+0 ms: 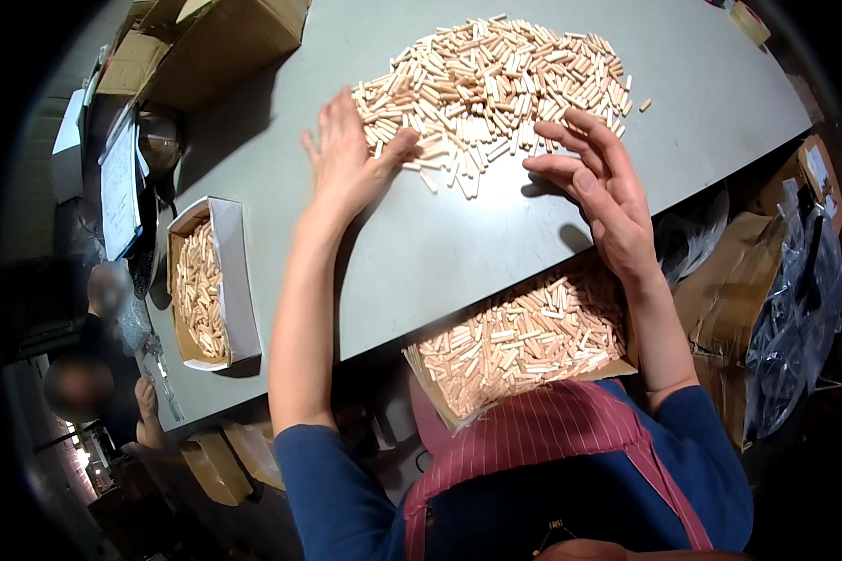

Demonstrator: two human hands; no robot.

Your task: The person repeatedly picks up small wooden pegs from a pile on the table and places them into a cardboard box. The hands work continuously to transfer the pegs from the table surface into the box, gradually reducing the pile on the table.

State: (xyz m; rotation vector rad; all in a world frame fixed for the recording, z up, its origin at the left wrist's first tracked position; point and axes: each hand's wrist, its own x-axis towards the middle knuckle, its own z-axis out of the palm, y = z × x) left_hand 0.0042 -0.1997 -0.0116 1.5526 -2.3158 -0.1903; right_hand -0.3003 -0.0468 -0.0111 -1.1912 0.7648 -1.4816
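Note:
A large heap of short wooden dowel pins [505,79] is spread over the far middle of the grey table [421,271]. My left hand [346,154] rests against the heap's left side, its fingers and thumb apart, touching the pins at the edge. To the right of it, my right hand [608,182] hovers just off the heap's near right side. Its fingers are loosely bent and apart, with nothing seen between them. Below the table's front edge, at my lap, a cardboard box [428,383] is filled with more dowel pins.
A small white box [238,280] of dowel pins stands on the table's left part. Large cardboard boxes [229,61] and clipped papers [122,192] are at the far left. A tape roll [749,23] lies far right. Cardboard and clear plastic [795,318] fill the right. Another person [108,374] is at left.

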